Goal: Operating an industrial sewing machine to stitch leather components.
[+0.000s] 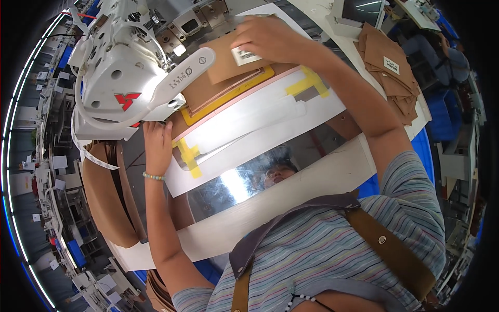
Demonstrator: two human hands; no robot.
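My right hand point(258, 39) is closed over the upper right part of a brown fabric piece point(221, 62), which is lifted at a slant. A white printed label point(246, 55) shows just under its fingers. Below lies a yellow-edged frame point(231, 99) over more brown fabric, set in a white sheet template point(244, 132) with yellow tape. At the frame's left, beside the sewing machine point(127, 78), my left hand point(157, 141) has its fingers bent down and its thumb against the brown fabric edge point(179, 124). Its fingertips are partly hidden.
A stack of brown labelled pieces point(390, 70) lies on the right side of the table. Folded brown pieces point(112, 195) stand at the left. The machine's white arm reaches over the work. A shiny metal plate point(244, 182) lies nearer me, and a screen point(361, 10) stands far right.
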